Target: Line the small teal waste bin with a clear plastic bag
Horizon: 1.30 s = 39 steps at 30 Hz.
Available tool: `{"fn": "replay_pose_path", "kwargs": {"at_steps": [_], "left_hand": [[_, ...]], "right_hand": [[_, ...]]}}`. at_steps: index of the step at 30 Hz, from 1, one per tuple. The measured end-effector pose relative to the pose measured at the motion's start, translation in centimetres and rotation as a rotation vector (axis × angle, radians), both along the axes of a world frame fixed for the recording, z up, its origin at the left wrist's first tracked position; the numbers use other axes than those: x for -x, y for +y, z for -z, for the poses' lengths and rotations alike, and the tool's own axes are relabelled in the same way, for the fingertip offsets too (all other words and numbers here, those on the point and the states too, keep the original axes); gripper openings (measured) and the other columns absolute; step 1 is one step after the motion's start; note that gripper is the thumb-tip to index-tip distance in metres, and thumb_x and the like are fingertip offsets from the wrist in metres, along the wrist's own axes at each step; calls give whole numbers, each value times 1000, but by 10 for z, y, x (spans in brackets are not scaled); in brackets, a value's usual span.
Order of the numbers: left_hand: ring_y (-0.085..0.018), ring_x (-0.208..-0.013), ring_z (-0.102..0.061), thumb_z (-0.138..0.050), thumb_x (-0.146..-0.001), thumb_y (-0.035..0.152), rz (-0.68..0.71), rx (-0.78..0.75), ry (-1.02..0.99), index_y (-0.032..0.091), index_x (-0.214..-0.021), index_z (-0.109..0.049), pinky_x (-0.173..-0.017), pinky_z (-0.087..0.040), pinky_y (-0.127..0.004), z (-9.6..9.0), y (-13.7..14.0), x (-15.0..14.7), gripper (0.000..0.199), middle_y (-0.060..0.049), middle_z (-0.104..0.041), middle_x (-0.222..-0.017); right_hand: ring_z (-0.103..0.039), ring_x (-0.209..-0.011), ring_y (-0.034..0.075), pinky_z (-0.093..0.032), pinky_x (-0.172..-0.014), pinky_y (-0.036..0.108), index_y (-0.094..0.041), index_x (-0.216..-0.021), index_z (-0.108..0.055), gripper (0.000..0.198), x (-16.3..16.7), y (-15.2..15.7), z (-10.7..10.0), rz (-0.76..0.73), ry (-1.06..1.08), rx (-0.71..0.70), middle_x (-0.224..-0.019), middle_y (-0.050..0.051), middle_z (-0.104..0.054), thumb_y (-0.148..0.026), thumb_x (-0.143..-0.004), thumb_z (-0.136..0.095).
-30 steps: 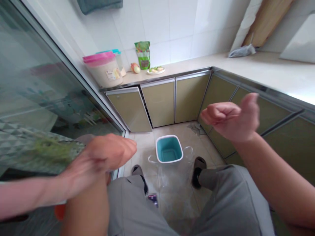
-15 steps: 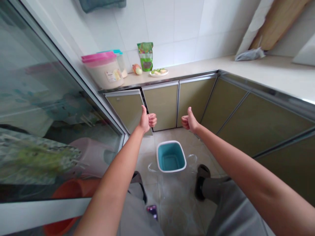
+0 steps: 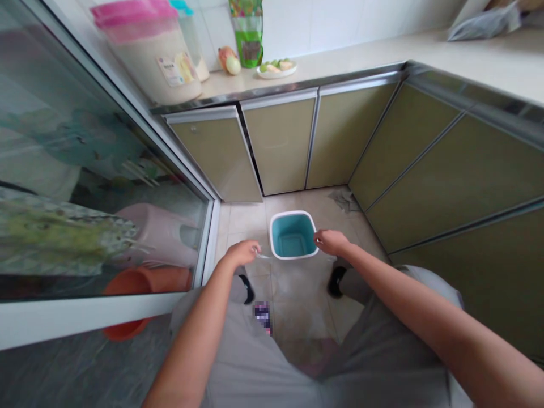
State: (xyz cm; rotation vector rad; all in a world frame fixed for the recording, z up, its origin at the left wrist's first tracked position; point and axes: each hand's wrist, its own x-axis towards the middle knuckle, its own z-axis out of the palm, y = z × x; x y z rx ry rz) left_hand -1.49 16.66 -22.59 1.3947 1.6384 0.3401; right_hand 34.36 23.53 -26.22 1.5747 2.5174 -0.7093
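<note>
Bucket: the teal bucket (image 3: 294, 235) with its white rim is standing upright on the tiled floor (image 3: 297, 294), serving as the dial's centre, twelve pointing away from the person; its open mouth is facing up, seemingly so it can be reached from above.
Left hand: at about half past eight, the left hand (image 3: 243, 253) is pinching what looks like a clear strip (image 3: 263, 256), apparently because fingertips suit so thin a piece.
Right hand: at three, the right hand (image 3: 332, 242) is resting just beside the rim with fingers curled; whether it is gripping anything, I cannot tell. Roughly opposite the left, it is probably keeping the reach balanced.
Legs: the grey-trousered legs (image 3: 238, 345) are spreading apart, feet sitting near half past seven and half past four, likely leaving both arms room between the knees.
Tabletop: from eleven to twelve, the tabletop (image 3: 323, 59) is carrying a pink-lidded container (image 3: 148, 59), a green packet (image 3: 250, 39) and a plate of cut food (image 3: 276, 70); the packet is standing near the wall, perhaps for steadiness.
Grey cloth-like piece: at two, it (image 3: 344, 199) is lying beside the cabinets.
</note>
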Motion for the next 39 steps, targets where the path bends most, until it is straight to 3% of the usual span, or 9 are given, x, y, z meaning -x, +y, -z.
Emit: {"fn": "replay_pose_path", "kwargs": {"at_steps": [3, 6, 11, 17, 22, 26, 31, 35, 39], "left_hand": [[-15, -69, -61, -60, -79, 15, 137, 61, 252, 19, -102, -74, -63, -42, -23, 39, -8, 5, 27, -1, -70, -77], [-16, -70, -64, -62, -83, 19, 204, 109, 354, 19, -129, -69, -65, -44, -23, 59, -9, 5, 46, -3, -75, -88], [-20, -92, -71, -62, -89, 27, 278, 118, 362, 22, -150, -54, -80, -50, -25, 77, -8, 6, 61, -10, -76, -118], [-24, -131, -62, -65, -90, 24, 295, 69, 284, 23, -145, -60, -106, -47, -30, 96, -2, 7, 55, -11, -62, -148], [-24, -120, -68, -63, -91, 22, 262, 72, 255, 19, -139, -64, -101, -51, -31, 105, 1, 5, 48, -13, -67, -140], [-23, -110, -71, -60, -92, 24, 237, 64, 280, 18, -136, -67, -95, -53, -30, 105, 4, 6, 44, -12, -75, -125], [-20, -110, -71, -59, -91, 19, 256, 33, 256, 24, -126, -74, -97, -52, -28, 102, 4, 6, 38, -6, -76, -123], [-19, -107, -71, -58, -91, 18, 282, 22, 243, 23, -121, -75, -96, -53, -27, 97, 3, 6, 35, -5, -77, -120], [-19, -108, -71, -53, -93, 17, 299, 10, 243, 21, -118, -77, -97, -52, -28, 94, 2, 8, 34, -7, -77, -119]], "right_hand": [[-68, -110, 26, -49, -89, 32, -26, -124, -73, 34, 10, -20, 38, -136, -98, 76, -130, 11, -69, -32, -96, -54], [-68, -114, 30, -52, -91, 35, -25, -134, -70, 40, 19, -27, 55, -195, -137, 131, -134, 14, -67, -30, -98, -52], [-68, -117, 31, -53, -92, 39, -26, -136, -69, 41, 21, -29, 61, -165, -150, 201, -131, 15, -70, -30, -100, -50], [-67, -120, 30, -52, -95, 36, -25, -139, -67, 46, 20, -25, 57, -145, -152, 218, -134, 13, -69, -29, -93, -60], [-70, -111, 28, -51, -86, 31, -29, -123, -74, 39, 19, -12, 29, -179, -152, 175, -121, 7, -75, -28, -85, -69], [-71, -97, 24, -48, -76, 28, -30, -108, -78, 24, 17, 13, -21, -161, -111, 110, -108, 4, -78, -28, -88, -65], [-68, -80, 21, -47, -71, 28, -26, -99, -78, 19, 23, 71, -77, -167, 31, -28, -95, 4, -77, -34, -91, -63], [-68, -83, 21, -49, -75, 27, -23, -100, -79, 20, 40, 125, -94, -45, 103, -113, -96, 5, -78, -33, -90, -65], [-69, -103, 25, -53, -90, 31, -19, -117, -77, 34, 61, 161, -91, 147, 149, -188, -115, 10, -76, -33, -96, -55]]}}
